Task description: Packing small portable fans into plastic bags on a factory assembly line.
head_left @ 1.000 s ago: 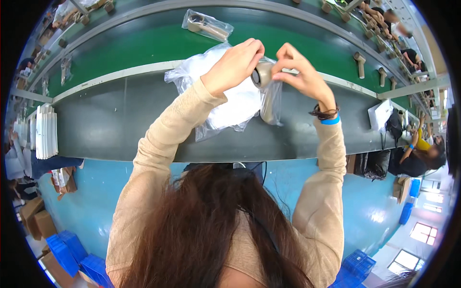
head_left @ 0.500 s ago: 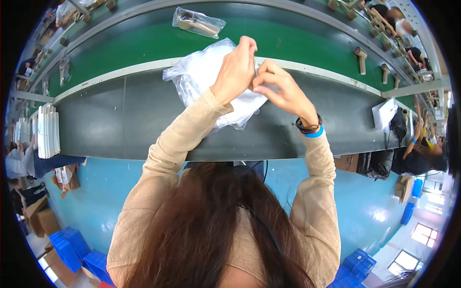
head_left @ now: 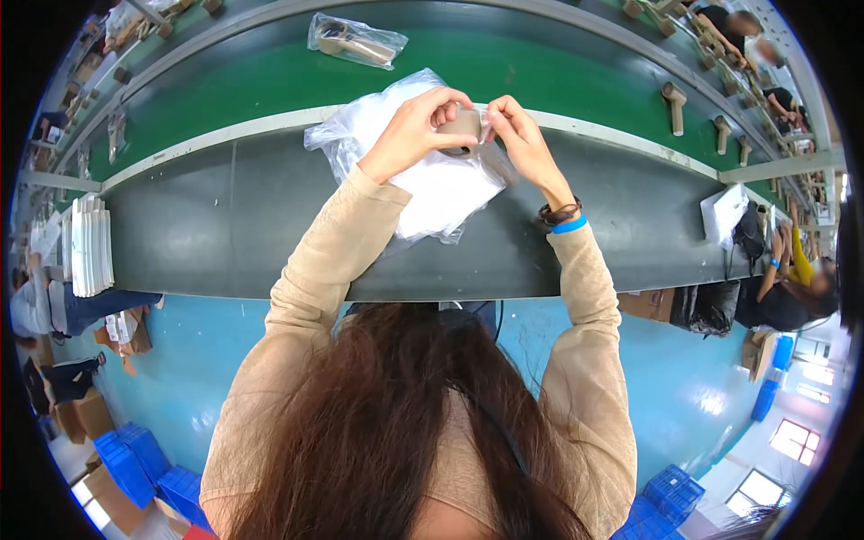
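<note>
My left hand (head_left: 407, 131) curls around a tan device shaped like a hair dryer (head_left: 463, 126), with a dark opening at its lower side. Thumb and fingers of my right hand (head_left: 526, 148) pinch a clear plastic bag (head_left: 486, 115) at the device's right end. How far the bag covers the device is hard to make out, and its handle is hidden. Both hands hover over a pile of white and clear plastic bags (head_left: 445, 202) lying on the dark worktop (head_left: 297, 207).
On the green conveyor belt (head_left: 540, 72) ahead lies a bagged tan device (head_left: 355, 43); several unbagged ones (head_left: 674, 106) lie at right. A stack of white sheets (head_left: 91, 245) stands on the left end. White packaging (head_left: 722, 216) sits at right, near other people.
My hands have turned and moved slightly apart, bringing the tan device into sight between them. My right hand has shifted left. The bagged device on the belt has moved a little left.
</note>
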### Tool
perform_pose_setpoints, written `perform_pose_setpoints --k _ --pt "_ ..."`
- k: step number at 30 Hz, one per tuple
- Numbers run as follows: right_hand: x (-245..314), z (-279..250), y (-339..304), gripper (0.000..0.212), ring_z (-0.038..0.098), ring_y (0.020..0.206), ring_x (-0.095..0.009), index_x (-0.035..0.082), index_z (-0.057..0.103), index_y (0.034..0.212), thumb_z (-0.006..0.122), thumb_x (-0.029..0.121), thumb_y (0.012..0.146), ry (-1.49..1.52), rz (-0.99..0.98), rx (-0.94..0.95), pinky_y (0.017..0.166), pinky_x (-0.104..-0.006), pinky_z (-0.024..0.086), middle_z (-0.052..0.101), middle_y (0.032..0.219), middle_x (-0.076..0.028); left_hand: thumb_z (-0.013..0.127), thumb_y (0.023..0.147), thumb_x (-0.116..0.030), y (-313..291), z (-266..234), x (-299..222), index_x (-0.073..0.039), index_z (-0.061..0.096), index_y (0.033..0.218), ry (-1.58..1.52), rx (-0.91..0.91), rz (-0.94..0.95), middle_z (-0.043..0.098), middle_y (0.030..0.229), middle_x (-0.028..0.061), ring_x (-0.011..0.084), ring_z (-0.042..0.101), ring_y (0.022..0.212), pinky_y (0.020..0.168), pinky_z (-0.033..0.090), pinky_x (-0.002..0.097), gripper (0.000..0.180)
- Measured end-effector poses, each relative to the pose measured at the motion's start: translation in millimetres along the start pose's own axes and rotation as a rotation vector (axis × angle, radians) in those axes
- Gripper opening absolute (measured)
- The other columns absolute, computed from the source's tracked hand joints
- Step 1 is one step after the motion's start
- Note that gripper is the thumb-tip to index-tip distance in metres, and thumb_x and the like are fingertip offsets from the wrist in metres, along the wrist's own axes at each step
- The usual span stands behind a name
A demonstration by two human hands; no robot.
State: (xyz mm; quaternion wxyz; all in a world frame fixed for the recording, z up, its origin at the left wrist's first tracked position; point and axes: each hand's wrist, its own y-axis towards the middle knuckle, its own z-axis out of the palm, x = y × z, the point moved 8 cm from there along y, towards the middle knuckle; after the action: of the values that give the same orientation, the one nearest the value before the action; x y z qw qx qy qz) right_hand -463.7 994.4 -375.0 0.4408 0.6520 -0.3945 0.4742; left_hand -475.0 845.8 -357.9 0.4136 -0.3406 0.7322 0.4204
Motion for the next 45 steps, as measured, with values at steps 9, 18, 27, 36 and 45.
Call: perform_pose_setpoints --k 9,18,27,36,45 --pt "-20.6 -7.9 8.9 0.031 0.052 0.076 -0.014 0.003 0.047 0.095 0.072 0.015 0.083 -0.385 0.104 -0.062 0.074 -0.0277 0.044 0.050 0.082 -0.002 0.073 0.081 -0.018 3.2 -7.8 55.8 -0.006 0.060 0.116 0.072 -0.128 0.042 0.060 0.109 0.0099 0.0206 0.059 0.101 0.087 0.048 0.0305 0.039" --pt "-26.2 -10.3 -16.6 0.052 0.063 0.091 -0.038 0.001 0.050 0.115 0.070 0.036 0.082 -0.969 0.202 -0.047 0.076 -0.0435 0.049 0.065 0.096 -0.021 0.065 0.090 -0.027 38.7 10.9 100.1 -0.002 0.055 0.127 -0.015 0.327 -0.150 0.061 0.120 0.0118 0.0234 0.058 0.110 0.096 0.046 0.0327 0.046" --pt "2.9 -11.7 -32.2 0.041 0.062 0.092 -0.031 -0.002 0.049 0.121 0.063 0.022 0.090 -0.472 0.134 -0.070 0.084 -0.0371 0.047 0.063 0.102 -0.022 0.064 0.092 -0.033 41.1 12.3 56.2 -0.003 0.065 0.113 -0.407 0.199 -0.448 0.067 0.097 0.0050 0.0130 0.063 0.090 0.082 0.051 0.0262 0.035" --pt "10.0 8.1 -48.9 0.044 0.064 0.085 -0.021 0.000 0.045 0.130 0.062 0.013 0.090 -0.304 0.108 -0.204 0.071 -0.0301 0.052 0.059 0.117 -0.016 0.062 0.090 -0.011 -1.2 -12.1 -6.9 0.001 0.063 0.096 0.348 -0.330 0.048 0.066 0.092 0.0133 0.0242 0.068 0.073 0.066 0.052 0.0315 0.013" --pt "1.9 50.2 -45.7 0.019 0.063 0.080 -0.024 0.003 0.064 0.094 0.070 0.018 0.086 -0.545 -0.045 -0.051 0.063 -0.0319 0.052 0.057 0.103 -0.012 0.055 0.092 -0.016 -38.8 -22.1 41.9 -0.004 0.063 0.092 0.227 -0.500 -0.236 0.064 0.090 0.0144 0.0314 0.064 0.078 0.070 0.049 0.0392 0.014"
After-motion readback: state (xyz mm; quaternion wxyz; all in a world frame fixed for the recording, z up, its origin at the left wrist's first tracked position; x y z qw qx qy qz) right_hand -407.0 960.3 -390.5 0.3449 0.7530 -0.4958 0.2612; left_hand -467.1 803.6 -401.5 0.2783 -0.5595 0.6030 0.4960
